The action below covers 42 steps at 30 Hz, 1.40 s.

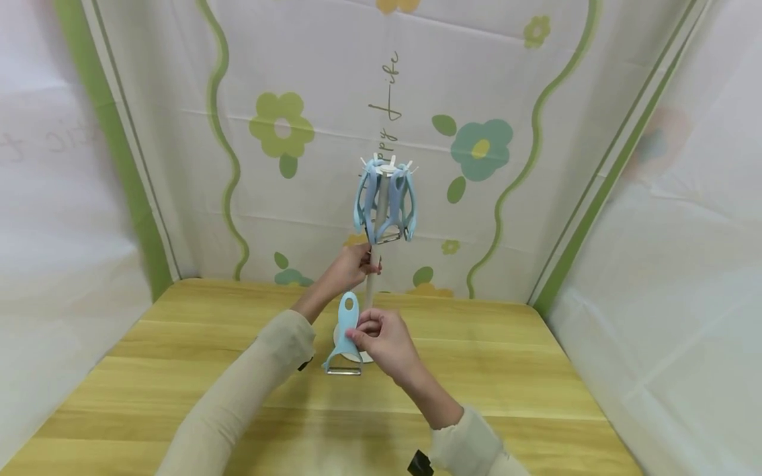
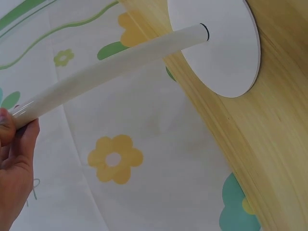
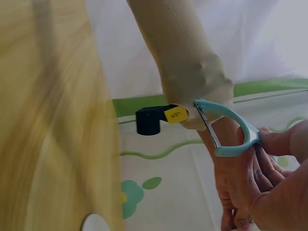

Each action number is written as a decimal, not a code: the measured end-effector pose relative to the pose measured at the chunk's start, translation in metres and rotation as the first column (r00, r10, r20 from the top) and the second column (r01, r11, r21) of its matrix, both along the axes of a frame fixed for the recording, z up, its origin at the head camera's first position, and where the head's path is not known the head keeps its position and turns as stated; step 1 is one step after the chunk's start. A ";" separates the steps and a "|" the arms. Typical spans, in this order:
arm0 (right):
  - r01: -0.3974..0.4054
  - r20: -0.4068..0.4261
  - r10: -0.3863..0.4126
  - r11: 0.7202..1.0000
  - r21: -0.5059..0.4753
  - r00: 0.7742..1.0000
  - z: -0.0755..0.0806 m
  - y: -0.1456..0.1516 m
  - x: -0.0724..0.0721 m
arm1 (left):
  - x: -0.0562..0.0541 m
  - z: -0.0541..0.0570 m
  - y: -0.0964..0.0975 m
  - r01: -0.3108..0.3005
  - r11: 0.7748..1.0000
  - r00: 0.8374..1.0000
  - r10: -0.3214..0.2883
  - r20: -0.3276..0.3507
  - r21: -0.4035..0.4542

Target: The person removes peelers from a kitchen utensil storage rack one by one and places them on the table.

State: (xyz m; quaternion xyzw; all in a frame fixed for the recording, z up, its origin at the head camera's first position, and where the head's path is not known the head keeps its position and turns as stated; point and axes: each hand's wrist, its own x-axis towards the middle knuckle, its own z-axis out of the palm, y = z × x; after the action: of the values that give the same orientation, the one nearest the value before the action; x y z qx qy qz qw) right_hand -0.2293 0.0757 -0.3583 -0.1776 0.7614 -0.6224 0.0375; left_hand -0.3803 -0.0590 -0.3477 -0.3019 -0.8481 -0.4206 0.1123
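Note:
A white stand's pole (image 2: 110, 67) rises from a round white base (image 2: 221, 53) on the wooden table. My left hand (image 1: 352, 266) grips this pole below its top, fingers and thumb around it. On the hooks at the top hang several blue peelers (image 1: 395, 205). In front of the stand, my right hand (image 1: 387, 344) pinches a light blue peeler (image 1: 345, 330) by its handle between thumb and fingers. Its handle hole is uppermost and its metal blade points down in the head view. The right wrist view shows the same peeler's blade frame (image 3: 231, 149) projecting from the fingers.
The wooden table (image 1: 476, 370) reaches to a flower-printed curtain (image 1: 345, 79) at the back. White fabric walls (image 1: 684, 277) enclose both sides. A black wrist device (image 3: 148, 121) with a yellow tag is on the left sleeve.

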 end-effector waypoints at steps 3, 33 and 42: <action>-0.003 0.023 0.003 1.000 0.005 1.000 -0.008 -0.001 0.003 | -0.001 -0.002 -0.001 0.019 1.000 1.000 -0.019 -0.009 0.016; -0.078 0.198 0.082 0.997 -0.027 0.977 -0.090 -0.020 0.013 | -0.001 0.004 -0.001 0.002 1.000 0.999 -0.002 0.049 0.015; -0.060 0.248 0.047 0.997 0.046 0.968 -0.116 -0.034 0.016 | -0.002 0.001 0.000 -0.004 1.000 0.998 0.004 0.055 -0.003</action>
State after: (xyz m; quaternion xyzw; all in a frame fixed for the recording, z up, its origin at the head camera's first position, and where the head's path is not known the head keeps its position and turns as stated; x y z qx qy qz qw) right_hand -0.2136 0.0414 -0.4744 -0.1181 0.7621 -0.6178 0.1534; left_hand -0.3819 -0.0588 -0.3465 -0.2888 -0.8522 -0.4270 0.0895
